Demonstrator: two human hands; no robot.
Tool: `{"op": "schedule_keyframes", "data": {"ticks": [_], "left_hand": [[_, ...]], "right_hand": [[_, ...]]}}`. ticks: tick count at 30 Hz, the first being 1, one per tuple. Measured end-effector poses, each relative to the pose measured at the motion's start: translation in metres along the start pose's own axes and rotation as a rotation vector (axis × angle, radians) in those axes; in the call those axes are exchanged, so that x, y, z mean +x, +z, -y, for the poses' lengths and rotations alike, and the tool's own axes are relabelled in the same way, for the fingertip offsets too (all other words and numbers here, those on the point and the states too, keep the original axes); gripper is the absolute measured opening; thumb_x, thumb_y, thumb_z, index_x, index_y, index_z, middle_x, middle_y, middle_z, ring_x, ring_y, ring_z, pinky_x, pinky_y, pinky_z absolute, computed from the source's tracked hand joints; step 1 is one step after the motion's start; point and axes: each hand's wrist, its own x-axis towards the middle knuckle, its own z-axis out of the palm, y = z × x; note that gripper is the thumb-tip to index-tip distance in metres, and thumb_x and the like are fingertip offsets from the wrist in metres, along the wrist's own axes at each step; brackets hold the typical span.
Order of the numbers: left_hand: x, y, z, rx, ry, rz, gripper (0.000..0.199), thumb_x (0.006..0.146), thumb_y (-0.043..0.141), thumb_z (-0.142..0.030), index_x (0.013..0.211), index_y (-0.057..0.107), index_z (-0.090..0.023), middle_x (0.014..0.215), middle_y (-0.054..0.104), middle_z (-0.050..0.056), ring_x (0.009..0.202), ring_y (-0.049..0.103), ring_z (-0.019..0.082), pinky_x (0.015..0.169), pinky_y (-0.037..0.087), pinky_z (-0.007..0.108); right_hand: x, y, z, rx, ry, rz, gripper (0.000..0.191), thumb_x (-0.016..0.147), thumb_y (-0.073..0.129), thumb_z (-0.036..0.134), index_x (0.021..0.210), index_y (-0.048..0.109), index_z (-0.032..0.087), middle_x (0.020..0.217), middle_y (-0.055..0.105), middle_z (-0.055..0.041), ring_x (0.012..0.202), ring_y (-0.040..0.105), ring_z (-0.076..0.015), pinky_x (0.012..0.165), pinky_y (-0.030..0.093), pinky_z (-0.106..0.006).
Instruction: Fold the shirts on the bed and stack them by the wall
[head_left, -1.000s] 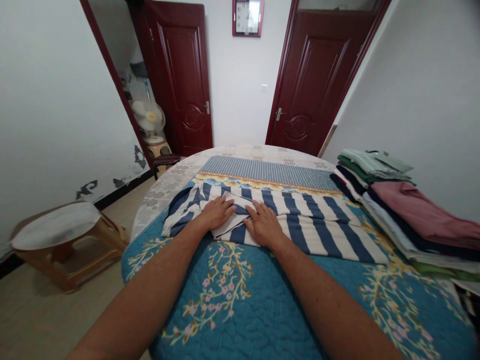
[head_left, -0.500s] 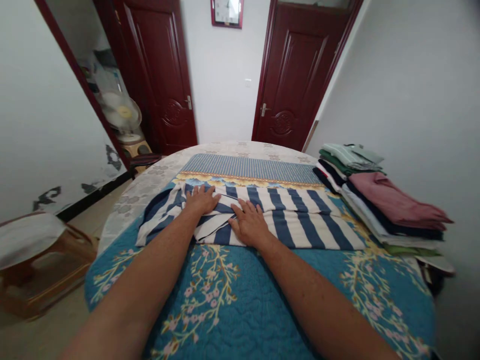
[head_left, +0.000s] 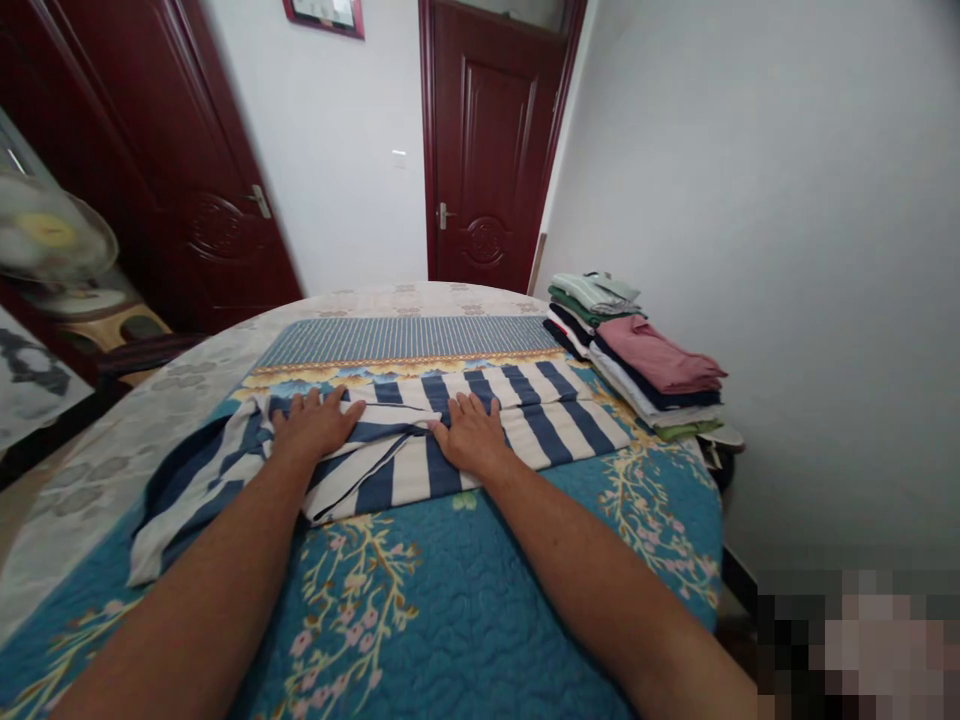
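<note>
A blue-and-white striped garment (head_left: 544, 420), folded into a long strip, lies across a teal quilted cloth (head_left: 465, 600) with a flower pattern. My left hand (head_left: 315, 425) rests flat on the garment left of its middle, fingers spread. Farther right, my right hand (head_left: 472, 435) also lies on the stripes, palm down with its fingers apart. Between the two hands the fabric is creased, and a loose flap shows there. The garment's left end (head_left: 202, 480) spreads out wider and less flat than the right end.
Folded clothes (head_left: 637, 360) stand in stacks at the table's right side, near the wall. A patterned pale tablecloth (head_left: 187, 375) shows beyond the quilted cloth. At left is a fan (head_left: 52, 240) on a stool. Two dark red doors are behind. A pixelated patch covers the lower right corner.
The view has turned to the right, so the room and table appear shifted left. Both hands stay on the garment, slightly farther apart. The flap between them lies a little differently.
</note>
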Motion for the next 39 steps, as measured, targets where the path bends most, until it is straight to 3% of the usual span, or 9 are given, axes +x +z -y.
{"op": "schedule_keyframes", "data": {"ticks": [5,15,21,23,26,29,31,35,39], "left_hand": [[-0.002,-0.001,0.000,-0.002,0.004,-0.008,0.092,0.099,0.023,-0.080,0.172,0.040,-0.026,0.177,0.034,0.022,0.162,0.029,0.050,0.123,0.025,0.076],[0.003,0.005,0.001,-0.034,-0.002,0.006,0.091,0.098,0.026,-0.080,0.171,0.041,-0.028,0.177,0.033,0.022,0.163,0.026,0.051,0.124,0.019,0.077],[-0.004,0.000,-0.003,-0.064,-0.013,-0.008,0.090,0.098,0.030,-0.079,0.170,0.044,-0.027,0.177,0.034,0.020,0.164,0.025,0.050,0.126,0.017,0.076],[-0.006,-0.002,-0.004,-0.068,-0.021,-0.005,0.090,0.099,0.031,-0.078,0.170,0.043,-0.026,0.178,0.033,0.020,0.164,0.024,0.049,0.127,0.017,0.075],[-0.008,-0.003,-0.006,-0.075,-0.034,-0.001,0.091,0.099,0.031,-0.078,0.173,0.037,-0.024,0.179,0.031,0.020,0.165,0.023,0.048,0.128,0.017,0.075],[-0.008,-0.002,-0.006,-0.081,-0.033,-0.018,0.094,0.099,0.030,-0.077,0.174,0.033,-0.020,0.178,0.031,0.021,0.165,0.023,0.048,0.128,0.018,0.074],[-0.008,-0.001,-0.005,-0.083,-0.027,-0.025,0.096,0.099,0.030,-0.078,0.174,0.033,-0.017,0.178,0.031,0.022,0.165,0.023,0.049,0.127,0.018,0.075],[-0.004,0.003,-0.003,-0.075,-0.027,-0.036,0.099,0.097,0.029,-0.079,0.171,0.038,-0.014,0.177,0.033,0.023,0.164,0.024,0.049,0.128,0.018,0.074],[0.001,0.007,0.000,-0.069,-0.032,-0.059,0.102,0.096,0.028,-0.080,0.169,0.041,-0.010,0.175,0.037,0.025,0.163,0.026,0.048,0.127,0.021,0.074]], "right_hand": [[-0.007,-0.013,-0.034,-0.047,0.053,0.038,0.075,0.111,0.031,0.066,0.168,0.044,0.019,0.178,0.034,-0.0150,0.165,0.025,-0.0377,0.131,0.008,-0.072],[-0.016,-0.047,-0.175,-0.241,0.329,0.039,0.070,0.112,0.027,0.061,0.170,0.040,0.022,0.179,0.032,-0.0122,0.165,0.026,-0.0328,0.131,0.018,-0.069],[-0.021,-0.051,-0.201,-0.271,0.507,-0.088,0.071,0.112,0.028,0.059,0.165,0.047,0.016,0.173,0.041,-0.0187,0.159,0.037,-0.0398,0.125,0.029,-0.072],[-0.021,-0.050,-0.194,-0.295,0.510,-0.179,0.068,0.111,0.032,0.056,0.160,0.053,0.013,0.171,0.043,-0.0216,0.158,0.037,-0.0422,0.124,0.027,-0.075],[-0.010,-0.048,-0.167,-0.284,0.333,-0.267,0.061,0.111,0.035,0.047,0.154,0.060,0.011,0.168,0.048,-0.0212,0.160,0.037,-0.0380,0.129,0.026,-0.067],[0.013,-0.045,-0.117,-0.125,0.056,-0.154,0.059,0.112,0.030,0.041,0.153,0.062,0.013,0.162,0.057,-0.0172,0.155,0.047,-0.0268,0.131,0.032,-0.047],[0.029,-0.041,-0.075,-0.030,-0.087,-0.080,0.061,0.114,0.026,0.043,0.156,0.060,0.016,0.162,0.058,-0.0133,0.155,0.047,-0.0230,0.132,0.031,-0.042],[0.058,-0.023,0.002,0.032,-0.306,0.085,0.064,0.115,0.026,0.053,0.161,0.054,0.019,0.171,0.048,-0.0090,0.162,0.036,-0.0217,0.134,0.027,-0.041],[0.078,-0.004,0.030,-0.003,-0.282,0.232,0.070,0.112,0.029,0.063,0.161,0.053,0.019,0.173,0.044,-0.0124,0.162,0.037,-0.0283,0.132,0.030,-0.052]]}}
